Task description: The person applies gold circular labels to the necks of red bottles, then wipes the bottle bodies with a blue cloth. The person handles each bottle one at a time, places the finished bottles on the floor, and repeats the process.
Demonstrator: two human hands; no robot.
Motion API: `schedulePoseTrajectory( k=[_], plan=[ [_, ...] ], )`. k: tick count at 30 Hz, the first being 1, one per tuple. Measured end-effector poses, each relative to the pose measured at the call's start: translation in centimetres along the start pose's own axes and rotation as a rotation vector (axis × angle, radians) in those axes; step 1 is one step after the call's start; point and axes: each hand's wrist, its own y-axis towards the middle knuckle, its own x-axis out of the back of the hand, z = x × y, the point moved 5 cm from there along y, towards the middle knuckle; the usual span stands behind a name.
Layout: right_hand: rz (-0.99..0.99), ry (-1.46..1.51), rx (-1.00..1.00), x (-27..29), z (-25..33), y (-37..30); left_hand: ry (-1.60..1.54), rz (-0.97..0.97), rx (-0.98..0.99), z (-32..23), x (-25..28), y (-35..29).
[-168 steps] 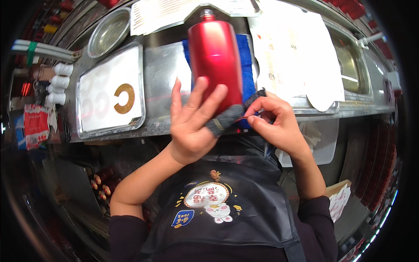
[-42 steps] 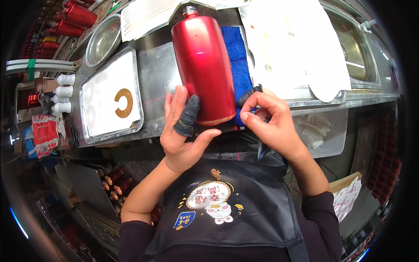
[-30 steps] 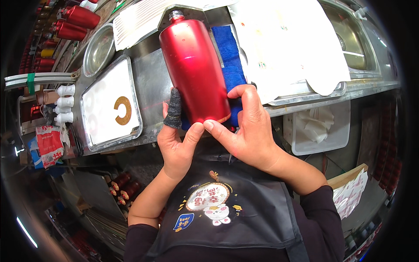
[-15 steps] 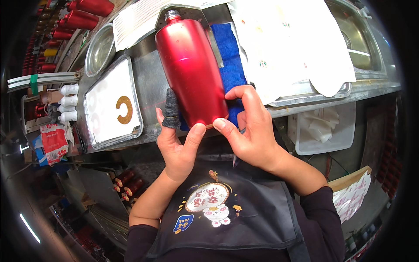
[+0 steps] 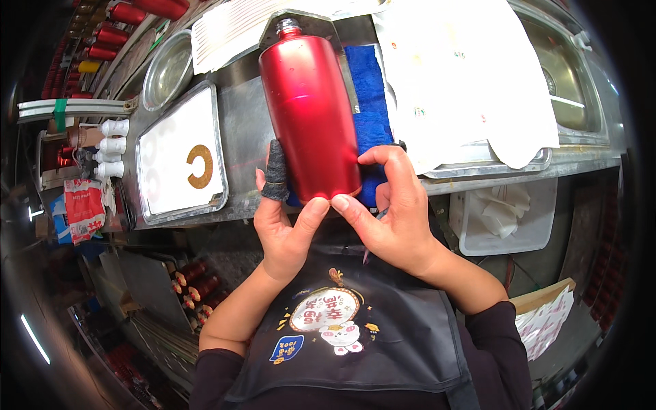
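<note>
A glossy red bottle (image 5: 311, 113) with a bare threaded neck lies at the middle, neck away from me and base toward me. Round the left side of its base is my left hand (image 5: 287, 232), thumb at the bottom edge and a dark wrap on one finger. My right hand (image 5: 393, 212) grips the other side, its thumb beside the left one and its index fingertip against the bottle's side. The fingers beneath the bottle are hidden. Under and beside the bottle lies a blue cloth (image 5: 372, 96). An angled metal stand (image 5: 326, 29) shows behind the neck.
Left of the bottle, a tray (image 5: 220, 171) holds a white sheet and a gold C-shaped piece (image 5: 200, 167). A metal bowl (image 5: 167, 72) stands behind it. White sheets (image 5: 465, 82) spread at right, before a sink (image 5: 570, 119). A plastic bin (image 5: 509, 236) sits below the counter edge.
The view has shifted slightly, so the counter sits a little further right. Both thumbs have moved closer together at the bottle's base. The bottle stays held in both hands.
</note>
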Motion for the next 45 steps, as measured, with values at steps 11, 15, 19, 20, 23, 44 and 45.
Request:
schedulePoseTrajectory(
  k=[11, 15, 19, 20, 23, 44, 45],
  plan=[
    [0.058, 0.098, -0.150, 0.3, -0.8, -0.1, 0.611, -0.069, -0.275, 0.0, 0.0, -3.4],
    [0.017, -0.085, -0.071, 0.0, -0.4, 0.0, 0.664, -0.077, -0.349, -0.2, -0.7, -3.8],
    [-0.031, -0.013, -0.034, -0.3, -0.6, 0.0, 0.737, -0.080, -0.414, -0.9, -0.9, -3.8],
    [-0.021, -0.002, -0.007, -0.3, -0.7, 0.0, 0.766, -0.085, -0.444, -1.2, -0.9, -3.7],
    [-0.009, 0.055, -0.029, 0.0, -1.3, -0.2, 0.857, -0.070, -0.517, -2.0, -1.3, -3.3],
    [-0.054, -0.144, 0.317, 2.3, 0.3, -2.9, 1.029, 0.047, -0.703, -6.5, -4.3, 1.3],
    [-0.046, -0.182, 0.563, 1.8, 1.4, -3.6, 0.978, 0.014, -0.689, -6.4, -4.1, 1.5]
  ],
)
